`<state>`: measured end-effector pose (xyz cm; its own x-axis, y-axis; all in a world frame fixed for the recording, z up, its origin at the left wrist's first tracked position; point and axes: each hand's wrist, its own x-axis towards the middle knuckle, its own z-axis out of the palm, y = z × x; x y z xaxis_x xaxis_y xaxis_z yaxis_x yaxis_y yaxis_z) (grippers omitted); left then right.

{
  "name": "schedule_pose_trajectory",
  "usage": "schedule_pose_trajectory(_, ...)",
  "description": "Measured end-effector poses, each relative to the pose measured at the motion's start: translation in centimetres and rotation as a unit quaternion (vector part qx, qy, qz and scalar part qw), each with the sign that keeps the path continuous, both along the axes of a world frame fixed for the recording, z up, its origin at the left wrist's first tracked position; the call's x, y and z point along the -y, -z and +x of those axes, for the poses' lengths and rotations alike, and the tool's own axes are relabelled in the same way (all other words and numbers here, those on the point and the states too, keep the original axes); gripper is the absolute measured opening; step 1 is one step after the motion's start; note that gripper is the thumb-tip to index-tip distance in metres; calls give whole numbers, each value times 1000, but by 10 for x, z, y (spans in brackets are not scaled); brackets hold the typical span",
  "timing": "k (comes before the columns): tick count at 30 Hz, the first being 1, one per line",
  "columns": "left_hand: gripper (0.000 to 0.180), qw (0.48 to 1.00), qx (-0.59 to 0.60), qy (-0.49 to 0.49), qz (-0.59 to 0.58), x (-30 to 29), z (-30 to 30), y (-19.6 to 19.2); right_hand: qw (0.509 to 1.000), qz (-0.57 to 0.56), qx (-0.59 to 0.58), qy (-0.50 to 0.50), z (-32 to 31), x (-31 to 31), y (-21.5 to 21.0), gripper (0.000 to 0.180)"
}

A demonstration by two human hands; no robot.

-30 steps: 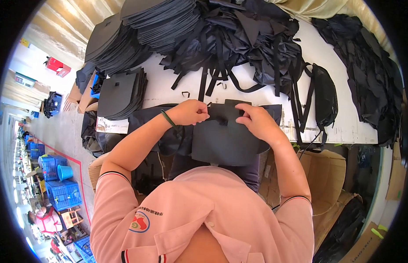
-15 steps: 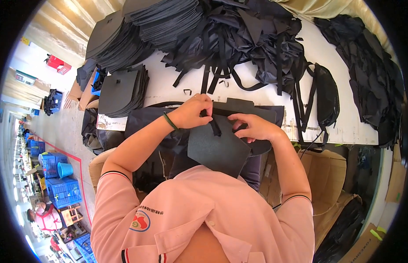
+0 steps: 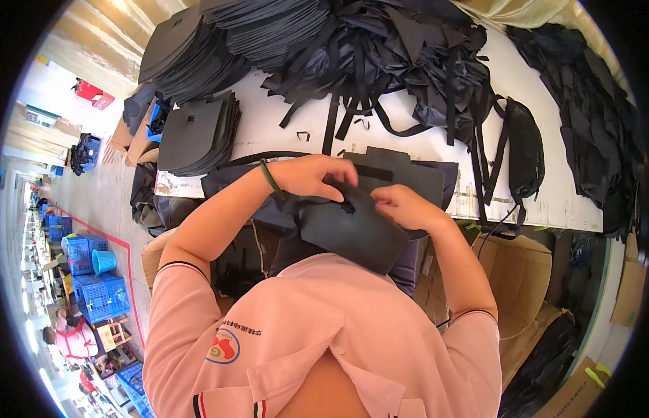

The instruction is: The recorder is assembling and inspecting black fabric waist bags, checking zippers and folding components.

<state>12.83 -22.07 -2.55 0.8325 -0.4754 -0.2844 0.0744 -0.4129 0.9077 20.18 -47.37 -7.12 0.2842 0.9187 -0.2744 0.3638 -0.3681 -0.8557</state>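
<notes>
A stiff black panel (image 3: 363,240) is bent up in front of me, its lower edge near my shirt. My left hand (image 3: 317,177) is closed on the panel's upper part, thumb and curled fingers either side of dark material; a strap end there is hard to make out. My right hand (image 3: 407,207) pinches the panel's upper right edge between thumb and fingers. Beneath both hands spreads black bag fabric (image 3: 230,177), over the table's near edge. Behind them lies another dark flat piece with a tab (image 3: 388,159), crossed by a black strip.
Stacked black panels (image 3: 192,136) stand at left on the white table (image 3: 269,132); taller stacks (image 3: 269,35) lie behind. Black fabric with straps (image 3: 401,63) is heaped at the back. A black pouch (image 3: 525,150) lies right. Cardboard (image 3: 516,279) sits below the table; blue crates (image 3: 101,296) stand far left.
The panel has been bent and raised, its face now foreshortened. My left hand has shifted slightly right, and the strap below its fingers no longer shows. My right fingers have closed on the panel's edge.
</notes>
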Motion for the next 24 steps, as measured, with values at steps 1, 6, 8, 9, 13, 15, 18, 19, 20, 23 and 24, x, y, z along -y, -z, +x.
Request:
schedule_pose_trajectory(1,19,999,-25,36,-10,-1,0,3,999,40,-3,31,3,3,-1,13)
schedule_pose_trajectory(6,18,997,-20,74,13,-1,-1,7,991,56,-15,120,15,13,-13,12)
schedule_pose_trajectory(8,18,997,36,55,29,2,0,5,987,69,46,138,10,12,-14,11)
schedule_pose_trajectory(9,18,997,36,56,28,3,0,4,979,81,106,153,8,11,-14,10)
schedule_pose_trajectory(13,18,987,117,68,82,10,0,-9,962,71,189,185,1,7,-18,9)
schedule_pose_trajectory(15,18,983,137,88,87,18,-1,-12,956,9,234,175,0,3,-16,12)
schedule_pose_trajectory(18,18,944,278,156,87,29,-3,-10,952,20,235,192,-1,-4,-14,15)
schedule_pose_trajectory(19,18,944,278,155,86,27,-2,-6,953,20,236,191,1,-4,-16,15)
schedule_pose_trajectory(20,20,950,278,130,61,23,0,3,954,61,208,209,4,-4,-20,15)
schedule_pose_trajectory(23,29,971,220,97,13,15,9,11,949,120,163,243,17,2,-23,14)
schedule_pose_trajectory(24,31,991,108,76,22,15,12,8,949,121,159,245,22,5,-25,14)
